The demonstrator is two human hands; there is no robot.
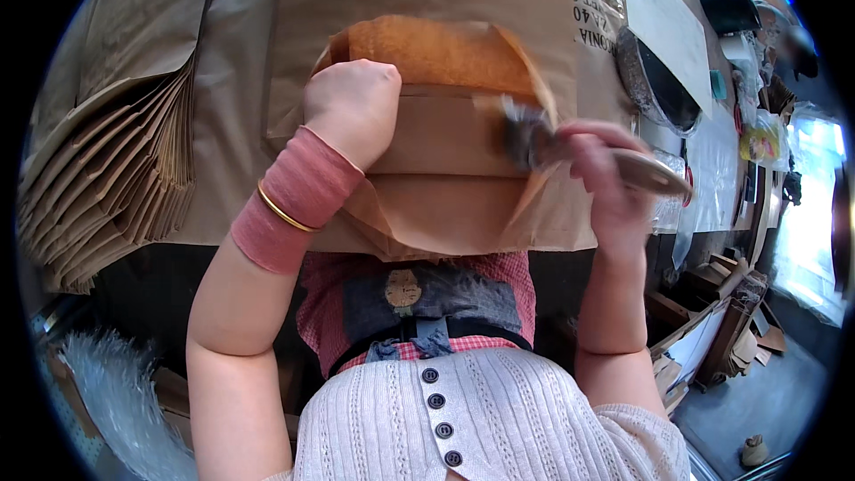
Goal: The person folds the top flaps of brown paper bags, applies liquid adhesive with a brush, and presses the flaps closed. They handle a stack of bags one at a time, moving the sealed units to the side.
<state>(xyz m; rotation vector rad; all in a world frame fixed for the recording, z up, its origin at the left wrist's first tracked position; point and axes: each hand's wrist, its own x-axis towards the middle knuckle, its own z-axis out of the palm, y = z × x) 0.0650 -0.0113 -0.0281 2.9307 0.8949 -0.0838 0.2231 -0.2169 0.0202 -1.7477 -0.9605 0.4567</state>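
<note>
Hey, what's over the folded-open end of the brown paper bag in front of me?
Your left hand is over the left side of the bag's folded-open end; a blurred brush in your right hand is over the right. Paper beneath them is hidden.

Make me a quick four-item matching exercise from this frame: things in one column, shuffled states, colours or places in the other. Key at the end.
Things
1. Brush
2. Left hand
3. Bangle
4. Brown paper stack

Descriptions
A. Gold-coloured
B. Fanned out at the picture's left
C. Held in the right hand
D. Closed in a fist

Pairs: 1-C; 2-D; 3-A; 4-B
</note>
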